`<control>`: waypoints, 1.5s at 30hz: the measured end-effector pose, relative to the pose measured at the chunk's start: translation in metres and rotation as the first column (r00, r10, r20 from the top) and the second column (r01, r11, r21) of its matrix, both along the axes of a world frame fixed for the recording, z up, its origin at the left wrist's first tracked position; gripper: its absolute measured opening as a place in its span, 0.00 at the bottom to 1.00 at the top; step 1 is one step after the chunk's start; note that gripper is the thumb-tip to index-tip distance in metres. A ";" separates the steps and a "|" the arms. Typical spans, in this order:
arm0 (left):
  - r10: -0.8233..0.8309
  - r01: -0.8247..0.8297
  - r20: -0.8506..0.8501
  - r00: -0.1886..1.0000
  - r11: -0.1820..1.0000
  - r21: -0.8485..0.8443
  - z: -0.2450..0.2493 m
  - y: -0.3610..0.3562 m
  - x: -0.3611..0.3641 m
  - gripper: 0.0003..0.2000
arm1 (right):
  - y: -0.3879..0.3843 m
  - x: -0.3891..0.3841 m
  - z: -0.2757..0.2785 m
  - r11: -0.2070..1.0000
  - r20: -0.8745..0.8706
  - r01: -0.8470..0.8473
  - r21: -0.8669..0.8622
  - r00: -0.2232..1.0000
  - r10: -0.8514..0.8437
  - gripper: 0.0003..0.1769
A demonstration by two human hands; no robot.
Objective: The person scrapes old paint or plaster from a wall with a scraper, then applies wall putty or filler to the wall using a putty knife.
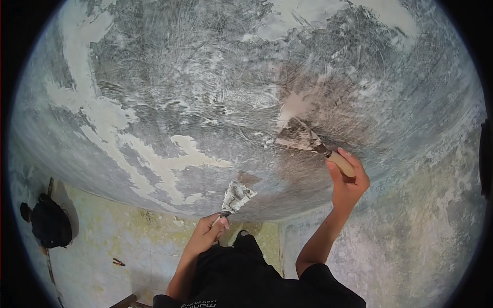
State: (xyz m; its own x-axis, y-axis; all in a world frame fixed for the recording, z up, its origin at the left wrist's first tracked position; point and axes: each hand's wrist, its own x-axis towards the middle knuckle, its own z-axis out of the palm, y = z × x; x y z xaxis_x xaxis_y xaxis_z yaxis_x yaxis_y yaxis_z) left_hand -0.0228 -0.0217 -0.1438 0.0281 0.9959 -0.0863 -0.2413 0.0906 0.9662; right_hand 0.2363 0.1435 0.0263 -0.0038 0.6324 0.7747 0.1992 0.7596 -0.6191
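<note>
My right hand is closed round the pale wooden handle of a wide putty knife, whose stained blade lies against the grey wall beside a patch of whitish filler. Lower down and to the left, my left hand grips a smaller putty knife by its handle. Its blade points up and carries a lump of white filler. Fresh-looking white filler runs in irregular streaks over the wall's left part.
A dark bag-like object is at the far left. Pliers with orange handles lie on the stained floor. A wooden piece shows at the bottom edge. Another mottled wall stands at the right.
</note>
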 end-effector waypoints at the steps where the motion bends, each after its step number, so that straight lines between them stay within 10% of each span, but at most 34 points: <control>1: 0.004 -0.004 -0.003 1.000 1.000 -0.003 0.000 0.000 -0.001 0.17 | -0.001 0.005 0.002 0.999 0.041 0.043 -0.023 0.998 -0.042 0.16; 19: 0.021 -0.019 0.065 0.998 0.999 -0.030 -0.001 -0.010 -0.009 0.17 | -0.004 0.019 -0.006 0.975 -0.092 -0.162 -0.150 0.984 0.149 0.16; 37: 0.082 -0.081 0.057 0.995 0.997 -0.017 -0.001 -0.012 -0.012 0.18 | -0.010 0.012 0.005 0.961 0.212 0.197 0.194 0.948 -0.237 0.13; 45: 0.061 -0.059 0.071 0.996 0.998 -0.020 -0.002 -0.008 -0.013 0.18 | -0.011 -0.002 0.006 0.977 0.241 0.198 0.078 0.947 -0.211 0.13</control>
State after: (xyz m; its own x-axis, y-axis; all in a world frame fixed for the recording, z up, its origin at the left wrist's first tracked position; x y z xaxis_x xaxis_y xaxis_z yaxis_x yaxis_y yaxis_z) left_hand -0.0358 -0.0293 -0.1455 -0.0250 0.9942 -0.1043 -0.3155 0.0912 0.9445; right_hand 0.2343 0.1322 0.0326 -0.0739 0.5986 0.7976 0.4948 0.7164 -0.4918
